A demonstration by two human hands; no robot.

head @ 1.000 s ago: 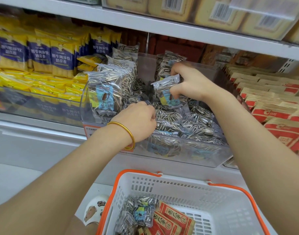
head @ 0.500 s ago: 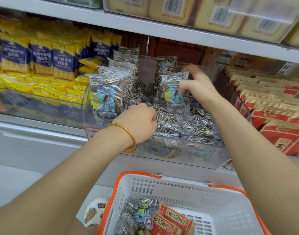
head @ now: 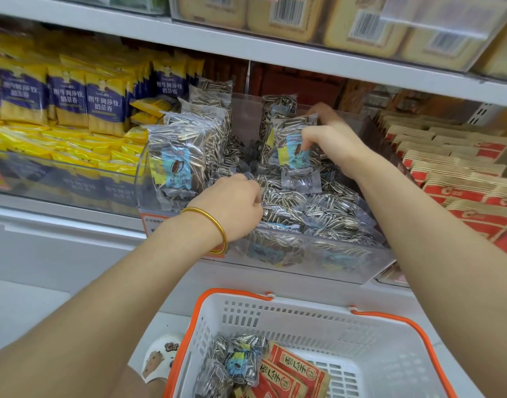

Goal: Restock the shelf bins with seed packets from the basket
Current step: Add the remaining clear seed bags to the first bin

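Observation:
A clear plastic bin on the shelf holds several sunflower seed packets. My right hand grips one seed packet upright at the back of the bin. My left hand, with a gold bangle on the wrist, has its fingers curled onto the flat packets lying in the bin's middle; whether it grips one is hidden. Upright packets stand at the bin's left. Below, the white basket with orange rim holds more seed packets and red packets.
Yellow and blue snack packs fill the bin to the left. Red and tan packets are stacked to the right. An upper shelf carries barcoded boxes. A patterned shoe shows on the floor beside the basket.
My right hand has turned its seed packet from tilted to upright and set it lower at the back of the bin. My left hand has stayed on the flat packets.

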